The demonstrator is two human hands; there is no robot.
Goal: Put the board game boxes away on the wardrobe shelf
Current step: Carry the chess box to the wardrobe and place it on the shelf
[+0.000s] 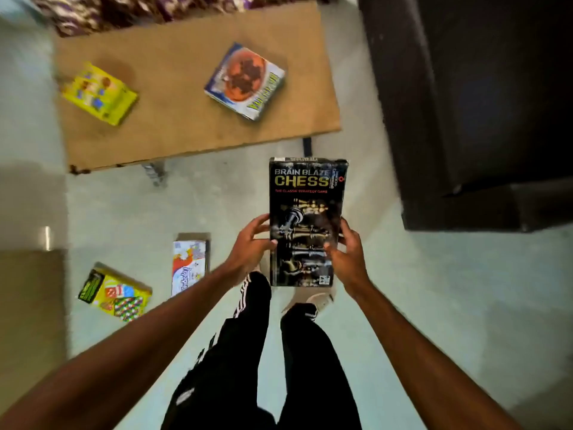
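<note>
Pale floor (434, 305) filled most of the frame, with a wooden bench (186, 144) upper left and a dark cabinet (465, 103) upper right, probably the wardrobe. Task looked early: no box seen shelved. Four boxes lay out: yellow box (99, 94) and blue box (245, 82) on the bench, white box (189, 263) and green-yellow box (114, 293) on the floor, lower left. Chess box (305, 218) was at centre frame, held off any surface, apart from the cabinet. Left grip (249, 246) pinched its left edge, thumb on the front. Right grip (347, 252) curled round its right edge. Both closed on the box, neither wide.
</note>
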